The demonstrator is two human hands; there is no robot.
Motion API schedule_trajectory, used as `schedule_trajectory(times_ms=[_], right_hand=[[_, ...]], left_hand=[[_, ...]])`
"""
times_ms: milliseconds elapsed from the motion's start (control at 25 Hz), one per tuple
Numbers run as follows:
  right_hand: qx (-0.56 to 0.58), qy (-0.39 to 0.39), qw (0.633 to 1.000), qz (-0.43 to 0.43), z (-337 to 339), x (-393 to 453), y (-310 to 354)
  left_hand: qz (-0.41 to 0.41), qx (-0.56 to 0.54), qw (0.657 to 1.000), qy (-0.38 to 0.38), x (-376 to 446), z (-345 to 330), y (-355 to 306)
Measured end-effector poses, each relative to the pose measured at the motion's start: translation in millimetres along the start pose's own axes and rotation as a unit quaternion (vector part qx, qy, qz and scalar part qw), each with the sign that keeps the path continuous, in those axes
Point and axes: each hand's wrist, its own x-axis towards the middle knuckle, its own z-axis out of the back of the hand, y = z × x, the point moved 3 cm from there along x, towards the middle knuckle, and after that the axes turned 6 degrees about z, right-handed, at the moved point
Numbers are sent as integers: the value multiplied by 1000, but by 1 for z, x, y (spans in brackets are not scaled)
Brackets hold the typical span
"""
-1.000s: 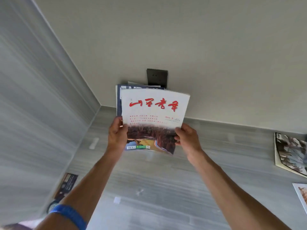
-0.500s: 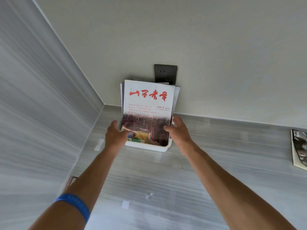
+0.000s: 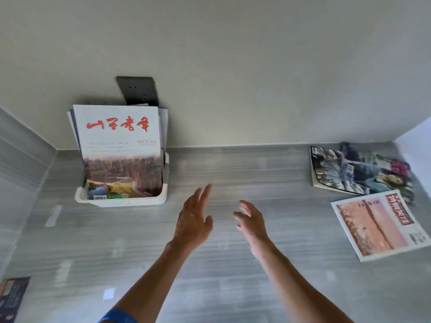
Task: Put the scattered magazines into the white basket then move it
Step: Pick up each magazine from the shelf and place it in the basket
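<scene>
Magazines [image 3: 120,150] stand upright in the basket [image 3: 121,201] by the wall, a red-titled one in front. Left hand [image 3: 192,221] and right hand [image 3: 251,221] hover over the floor [image 3: 210,264], fingers loosely spread, holding nothing. Two magazines [image 3: 377,226] lie well apart at right, another [image 3: 11,297] at lower left: gathering looks unfinished, basket not yet moved.

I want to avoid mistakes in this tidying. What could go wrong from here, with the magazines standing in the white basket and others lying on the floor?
1. The magazines stand tall in the shallow white basket, leaning toward the wall; moving it could tip them out.
2. The magazines on the right and one at the lower left edge remain outside; the latter is easily forgotten.
3. Both the left hand and right hand are empty.
</scene>
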Motion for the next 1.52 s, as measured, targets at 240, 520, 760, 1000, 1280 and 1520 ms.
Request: schedule_trajectory(times_ms=[240, 520, 760, 1000, 1280, 1520], right_hand=[[-337, -138, 931, 12, 185, -11, -49], [-510, -96, 852, -65, 283, 7, -93], [-562, -55, 825, -22, 244, -2, -96], [-572, -105, 814, -6, 297, 11, -87], [-553, -92, 827, -35, 285, 10, -99], [-558, 56, 824, 82, 169, -62, -119]], left_hand=[[-47, 194, 965, 170, 6, -94, -66], [-26, 354, 882, 309, -6, -162, -53], [-48, 347, 891, 289, -4, -155, -54], [-82, 369, 884, 276, -2, -145, -51], [-66, 359, 881, 299, 0, -146, -51], [75, 121, 983, 115, 19, -119, -66]])
